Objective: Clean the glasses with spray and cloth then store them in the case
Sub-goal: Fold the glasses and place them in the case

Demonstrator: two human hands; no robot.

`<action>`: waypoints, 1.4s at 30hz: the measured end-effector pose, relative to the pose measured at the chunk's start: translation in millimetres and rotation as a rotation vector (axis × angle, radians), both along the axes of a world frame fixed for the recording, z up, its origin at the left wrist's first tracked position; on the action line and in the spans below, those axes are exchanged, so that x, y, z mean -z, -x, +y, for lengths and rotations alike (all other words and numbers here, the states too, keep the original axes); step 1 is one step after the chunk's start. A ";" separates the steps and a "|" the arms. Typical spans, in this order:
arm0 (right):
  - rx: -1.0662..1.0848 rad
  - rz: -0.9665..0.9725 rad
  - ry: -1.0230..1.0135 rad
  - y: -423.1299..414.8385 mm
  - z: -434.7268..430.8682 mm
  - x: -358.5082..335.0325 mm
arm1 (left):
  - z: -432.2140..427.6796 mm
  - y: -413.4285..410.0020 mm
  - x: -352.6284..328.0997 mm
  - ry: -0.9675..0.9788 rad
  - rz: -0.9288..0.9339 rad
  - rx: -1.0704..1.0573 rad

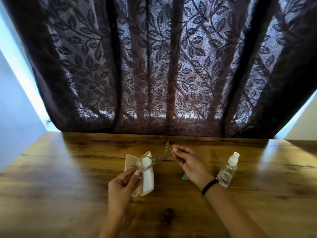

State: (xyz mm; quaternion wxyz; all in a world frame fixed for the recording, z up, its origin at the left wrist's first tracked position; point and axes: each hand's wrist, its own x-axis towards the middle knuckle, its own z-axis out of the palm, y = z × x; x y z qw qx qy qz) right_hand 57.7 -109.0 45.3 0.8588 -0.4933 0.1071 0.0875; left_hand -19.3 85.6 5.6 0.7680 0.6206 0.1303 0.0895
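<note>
Now the left hand (pixel 124 182) and right hand (pixel 190 162) each pinch an end of the glasses (pixel 154 160), just above the open case (pixel 147 183). Cleaning looks finished; storing remains.

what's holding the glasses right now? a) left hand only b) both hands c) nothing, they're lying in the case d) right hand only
B: the left hand pinches one end of the glasses and the right hand pinches the other, with the open case seen behind them.
</note>
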 end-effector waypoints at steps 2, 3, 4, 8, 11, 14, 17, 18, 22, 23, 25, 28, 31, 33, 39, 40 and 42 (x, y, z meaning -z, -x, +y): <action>-0.025 0.013 0.005 -6.0 9.0 -2.0 | -0.2 4.5 3.8 -0.152 -0.010 -0.086; -0.042 0.013 0.020 -9.0 13.4 -2.5 | 0.0 7.1 6.1 -0.234 -0.013 -0.135; -0.061 0.008 0.039 -11.9 17.8 -2.6 | 0.1 10.0 8.0 -0.303 -0.021 -0.186; -0.137 -0.026 0.156 -24.0 36.0 -1.3 | -1.0 19.1 8.8 -0.444 -0.042 -0.301; -0.203 -0.067 0.309 -37.0 48.6 -2.6 | -2.7 22.3 10.4 -0.563 -0.065 -0.288; -0.275 -0.135 0.485 -51.3 60.6 -6.3 | -6.1 22.3 14.8 -0.626 -0.066 -0.270; -0.351 -0.230 0.679 -63.5 73.0 -10.0 | -10.6 19.4 17.1 -0.660 -0.030 -0.241; -0.374 -0.257 0.738 -67.0 76.8 -10.7 | -11.9 18.6 17.6 -0.668 -0.032 -0.232; -0.443 -0.332 0.928 -77.8 87.4 -6.8 | -17.2 17.6 16.9 -0.763 -0.064 -0.177; -0.460 -0.345 0.974 -79.6 88.3 -5.0 | -18.9 17.3 17.0 -0.798 -0.079 -0.158; -0.489 -0.363 1.047 -81.9 88.2 -1.2 | -21.7 16.0 20.0 -0.840 -0.132 -0.121; -0.514 -0.378 1.120 -82.9 84.4 3.7 | -23.8 15.4 23.4 -0.867 -0.139 -0.086; -0.505 -0.404 1.146 -83.2 79.9 8.7 | -23.3 12.9 28.9 -0.907 -0.153 -0.087; -0.483 -0.411 1.144 -83.0 76.3 11.8 | -23.9 12.3 29.7 -0.935 -0.155 -0.094; -0.436 -0.403 1.090 -80.6 67.4 20.4 | -25.7 12.4 30.6 -1.043 -0.131 -0.031; -0.436 -0.402 1.085 -80.6 65.5 21.7 | -26.3 13.0 30.6 -1.069 -0.131 -0.021; -0.433 -0.395 1.064 -79.7 61.1 23.5 | -26.7 14.8 28.7 -1.101 -0.153 -0.001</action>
